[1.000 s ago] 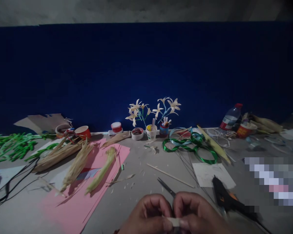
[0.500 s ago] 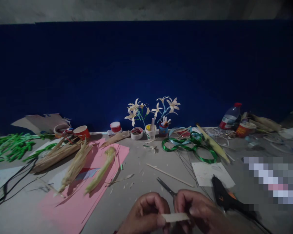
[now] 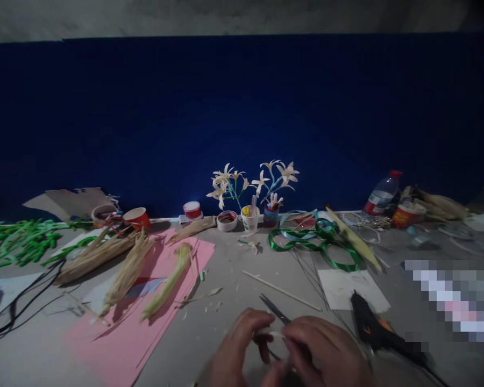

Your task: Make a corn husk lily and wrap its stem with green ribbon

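Note:
My left hand (image 3: 242,349) and my right hand (image 3: 322,352) meet low in the middle of the view, over the grey table (image 3: 234,279). Their fingers are curled and pinch a small pale strip (image 3: 272,336) between them; little of it shows. Black scissors (image 3: 275,309) lie on the table just beyond my fingertips. A black glue gun (image 3: 373,328) lies right of my right hand.
A pink sheet (image 3: 145,322) with dried husks (image 3: 125,274) lies at the left. Green leaves (image 3: 16,242), paper cups (image 3: 137,217), paper flowers (image 3: 252,183), green ribbon (image 3: 314,242), a wooden stick (image 3: 280,290), white paper (image 3: 347,287) and a water bottle (image 3: 381,193) stand further back. A dark blue wall rises behind.
Both hands have turned and risen a little on the table. The pale strip, held out flat between them before, is now mostly hidden in the fingers.

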A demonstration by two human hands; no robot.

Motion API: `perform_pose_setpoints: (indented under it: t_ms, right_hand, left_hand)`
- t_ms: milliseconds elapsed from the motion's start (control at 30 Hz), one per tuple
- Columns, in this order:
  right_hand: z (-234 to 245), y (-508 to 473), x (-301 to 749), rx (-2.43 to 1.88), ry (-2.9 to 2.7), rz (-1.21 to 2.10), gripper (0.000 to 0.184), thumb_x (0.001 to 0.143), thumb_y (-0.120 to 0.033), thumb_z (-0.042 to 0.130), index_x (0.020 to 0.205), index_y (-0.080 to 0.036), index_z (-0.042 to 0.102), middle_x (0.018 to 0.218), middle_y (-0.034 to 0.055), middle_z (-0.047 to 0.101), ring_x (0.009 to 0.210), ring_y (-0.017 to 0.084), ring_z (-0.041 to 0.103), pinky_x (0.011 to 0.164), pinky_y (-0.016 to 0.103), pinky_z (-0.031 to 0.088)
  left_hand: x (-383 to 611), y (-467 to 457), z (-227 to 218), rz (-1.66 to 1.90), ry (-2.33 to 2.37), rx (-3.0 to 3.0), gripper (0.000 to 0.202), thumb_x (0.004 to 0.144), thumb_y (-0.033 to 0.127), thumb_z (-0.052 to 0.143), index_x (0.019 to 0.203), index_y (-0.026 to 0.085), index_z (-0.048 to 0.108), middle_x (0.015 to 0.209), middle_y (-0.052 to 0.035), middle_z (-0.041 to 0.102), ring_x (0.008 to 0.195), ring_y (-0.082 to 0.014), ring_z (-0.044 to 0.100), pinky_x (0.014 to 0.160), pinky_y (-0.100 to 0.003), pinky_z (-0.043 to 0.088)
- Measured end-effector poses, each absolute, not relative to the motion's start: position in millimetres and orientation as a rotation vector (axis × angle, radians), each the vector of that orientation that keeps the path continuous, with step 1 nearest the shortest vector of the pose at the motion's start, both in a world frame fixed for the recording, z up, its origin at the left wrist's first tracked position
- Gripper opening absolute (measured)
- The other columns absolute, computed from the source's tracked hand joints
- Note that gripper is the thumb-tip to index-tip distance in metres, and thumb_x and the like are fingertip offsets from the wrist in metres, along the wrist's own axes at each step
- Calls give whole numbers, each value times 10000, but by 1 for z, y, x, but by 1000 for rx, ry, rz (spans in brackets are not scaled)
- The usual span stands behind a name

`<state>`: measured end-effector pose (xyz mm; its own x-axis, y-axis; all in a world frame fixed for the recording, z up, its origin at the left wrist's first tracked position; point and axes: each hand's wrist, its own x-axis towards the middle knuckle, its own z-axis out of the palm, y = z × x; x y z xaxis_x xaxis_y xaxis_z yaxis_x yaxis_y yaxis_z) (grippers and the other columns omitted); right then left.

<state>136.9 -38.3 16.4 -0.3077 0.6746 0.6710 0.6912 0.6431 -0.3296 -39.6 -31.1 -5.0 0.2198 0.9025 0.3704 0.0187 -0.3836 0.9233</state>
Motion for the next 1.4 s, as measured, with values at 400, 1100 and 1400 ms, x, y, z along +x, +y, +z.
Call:
perform_pose_setpoints:
  t_ms: [400,1100,1400]
  right_hand:
    - [15,-29,129,-1080,-1951,-193,177,815,-72,496,837,-212,603,654,7,730,566,148,687,568,249,511]
    - [6,-35,138,-1161,-1841,-138,230,811,-110,535,1030,-181,538,810,71,716,693,180,695,668,293,556]
    - [9,-32,139,-1111,-1824,-227,163,802,-86,541,901,-215,560,728,37,739,664,165,710,673,253,565]
  left_hand:
    - [-30,-18,9,1544,1149,2551,223,743,-13,541,737,207,506,568,6,587,553,-154,517,586,-298,375]
    - [-34,-23,7,1580,1172,2570,254,737,-31,564,717,213,496,537,16,574,526,-146,499,572,-298,380]
    - [-37,-21,5,1593,1120,2570,269,720,-40,576,735,211,481,537,17,571,530,-142,485,570,-296,375]
